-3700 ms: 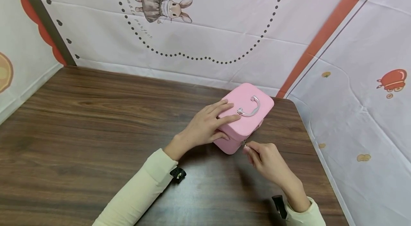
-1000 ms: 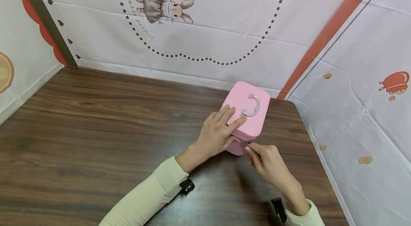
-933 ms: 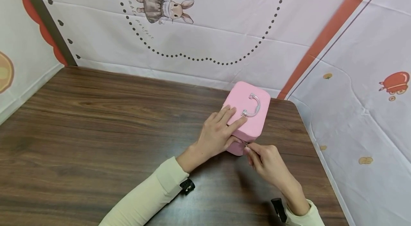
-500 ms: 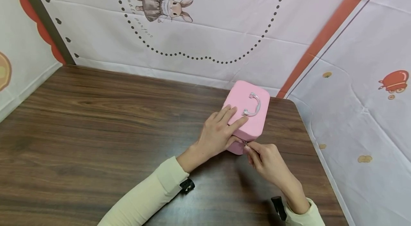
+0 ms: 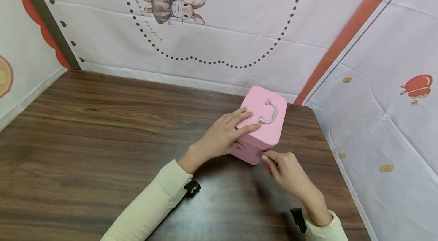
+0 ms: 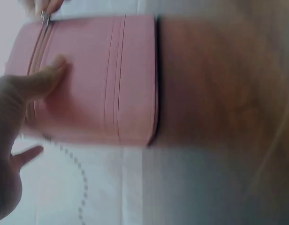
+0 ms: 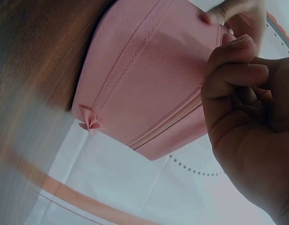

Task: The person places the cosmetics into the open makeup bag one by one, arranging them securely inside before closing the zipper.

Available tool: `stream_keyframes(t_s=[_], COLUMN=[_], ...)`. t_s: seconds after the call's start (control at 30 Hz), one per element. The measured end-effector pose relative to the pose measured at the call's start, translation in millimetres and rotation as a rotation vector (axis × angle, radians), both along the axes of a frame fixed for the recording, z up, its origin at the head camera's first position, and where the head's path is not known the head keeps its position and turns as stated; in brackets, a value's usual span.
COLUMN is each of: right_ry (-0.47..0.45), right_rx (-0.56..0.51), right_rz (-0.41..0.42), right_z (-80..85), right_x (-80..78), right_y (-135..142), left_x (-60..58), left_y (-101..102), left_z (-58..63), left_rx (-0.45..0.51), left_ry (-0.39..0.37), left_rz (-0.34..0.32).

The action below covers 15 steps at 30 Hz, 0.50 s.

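Note:
A pink zip-up case point(image 5: 265, 134) with a silver handle point(image 5: 275, 111) on its lid stands toward the table's back right. My left hand point(image 5: 220, 132) rests on it, fingers spread straight over the lid and thumb point(image 6: 43, 80) against the side below the zip line. At the near corner, my right hand point(image 5: 287, 170) pinches the metal zipper pull point(image 6: 45, 18) between thumb and curled index finger. The zipper track point(image 7: 165, 123) runs around the case under the lid, and a small pink bow point(image 7: 90, 121) sits low on the side in the right wrist view.
The dark wood-grain table point(image 5: 119, 127) spreads to the left and in front. A white printed cloth point(image 5: 222, 20) hangs close behind the case, and another cloth wall point(image 5: 376, 127) stands along the right edge. Black wrist mounts point(image 5: 192, 187) sit at both cuffs.
Over the last few seconds the case has turned, its near end swinging right. Lately my left hand slid back left, its thumb moving off the zip corner. My right hand keeps its pinch there.

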State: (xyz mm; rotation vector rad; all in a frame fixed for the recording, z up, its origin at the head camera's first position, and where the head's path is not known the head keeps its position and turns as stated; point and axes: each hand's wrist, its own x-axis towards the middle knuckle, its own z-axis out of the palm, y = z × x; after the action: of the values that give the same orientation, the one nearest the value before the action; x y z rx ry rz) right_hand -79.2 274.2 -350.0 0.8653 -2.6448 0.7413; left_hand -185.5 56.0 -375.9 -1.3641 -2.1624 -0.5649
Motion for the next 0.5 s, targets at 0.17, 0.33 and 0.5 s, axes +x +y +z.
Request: stream_keyframes(t_s=[0.17, 0.33, 0.5], right_ry=[-0.008, -0.018, -0.021], right_rx=[0.006, 0.01, 0.014], right_rz=[0.0, -0.005, -0.01], right_z=[0.4, 0.9, 0.2], right_x=[0.2, 0.2, 0.0], right_y=[1, 2, 2], left_x=[-14.8, -20.8, -20.4], left_y=[-14, -18, -17], left_z=[1.5, 0.5, -2.1], left_rx=[-0.02, -0.029, 0.01], left_ry=[-0.06, -0.08, -0.052], left_rz=[-0.095, -0.127, -0.136])
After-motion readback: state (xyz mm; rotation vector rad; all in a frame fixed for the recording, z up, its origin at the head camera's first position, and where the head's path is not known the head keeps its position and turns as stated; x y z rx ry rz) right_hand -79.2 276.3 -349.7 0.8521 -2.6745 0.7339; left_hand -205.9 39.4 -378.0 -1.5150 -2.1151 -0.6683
